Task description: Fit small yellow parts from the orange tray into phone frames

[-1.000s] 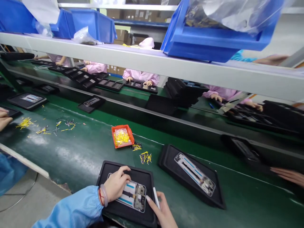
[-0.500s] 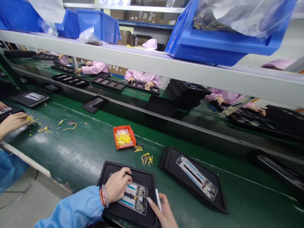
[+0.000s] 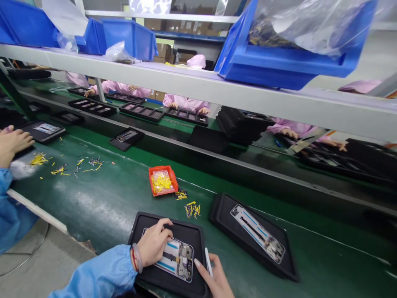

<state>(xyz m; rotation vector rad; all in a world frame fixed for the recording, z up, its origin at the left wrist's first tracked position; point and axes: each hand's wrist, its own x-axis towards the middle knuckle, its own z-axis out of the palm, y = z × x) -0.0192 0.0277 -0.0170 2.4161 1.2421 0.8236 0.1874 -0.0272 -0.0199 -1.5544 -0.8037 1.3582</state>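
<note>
Bare left hand [image 3: 155,244] arches, bare right hand [image 3: 216,276] extends its thumb, by the green tabletop's [image 3: 105,203] near edge

At six o'clock we see an open phone [image 3: 177,260], flat in a black tray [image 3: 190,232], blue strips [image 3: 166,265] showing, chip end [image 3: 186,263] toward four o'clock. At its three o'clock, a white stick [image 3: 209,262] tips toward eleven.

Behind the left hand [image 3: 154,245] I can see a smooth, pale bangle [image 3: 139,258], then a thin red cord [image 3: 133,259], then a loose, wrinkled light-blue sleeve [image 3: 99,271] gathered at the cuff [image 3: 127,258].
</note>
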